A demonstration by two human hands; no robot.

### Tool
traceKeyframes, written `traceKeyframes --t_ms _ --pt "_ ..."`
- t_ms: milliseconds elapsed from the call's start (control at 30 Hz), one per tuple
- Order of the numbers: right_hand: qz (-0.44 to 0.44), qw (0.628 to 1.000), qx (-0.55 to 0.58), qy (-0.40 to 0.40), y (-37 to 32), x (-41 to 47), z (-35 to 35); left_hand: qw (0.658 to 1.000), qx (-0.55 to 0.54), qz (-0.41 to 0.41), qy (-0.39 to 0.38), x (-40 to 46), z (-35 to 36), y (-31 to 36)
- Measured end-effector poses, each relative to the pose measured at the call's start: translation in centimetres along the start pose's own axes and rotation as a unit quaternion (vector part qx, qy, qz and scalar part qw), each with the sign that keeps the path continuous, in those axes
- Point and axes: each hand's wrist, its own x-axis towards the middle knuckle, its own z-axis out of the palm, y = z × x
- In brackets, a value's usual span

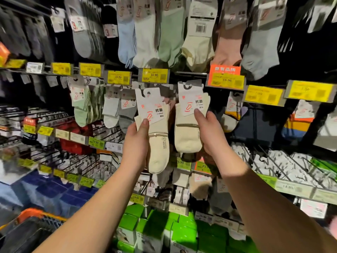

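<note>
Two cream knitted sock packs: left hand point(135, 143) gripped one pack point(158, 143), right hand point(209, 132) the other point(187, 136), thumbs pressing the white card labels point(193, 101) above.

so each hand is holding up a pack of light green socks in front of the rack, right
Not quite: the socks are cream, not light green. The head view shows the left hand gripping the left cream pack and the right hand gripping the right cream pack, both held up in front of the rack.

left hand point(136, 143): raised, grip closed | right hand point(209, 133): raised, grip closed
</note>
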Motion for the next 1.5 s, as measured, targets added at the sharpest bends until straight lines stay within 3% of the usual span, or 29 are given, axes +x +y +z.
traceKeyframes --t_ms 233,767,1500 --pt "-0.016 0.996 -0.089 0.027 1.4 1.4 0.1 0.999 -0.027 -0.01 -0.02 0.0 0.1 -0.1" --pt "-0.018 0.996 -0.072 0.046 1.2 1.5 0.4 0.995 -0.07 -0.036 -0.054 0.1 0.3 -0.3" --pt "0.072 0.975 -0.209 0.009 3.1 4.6 -0.2 0.991 -0.076 -0.046 -0.099 0.8 3.8 -0.7"
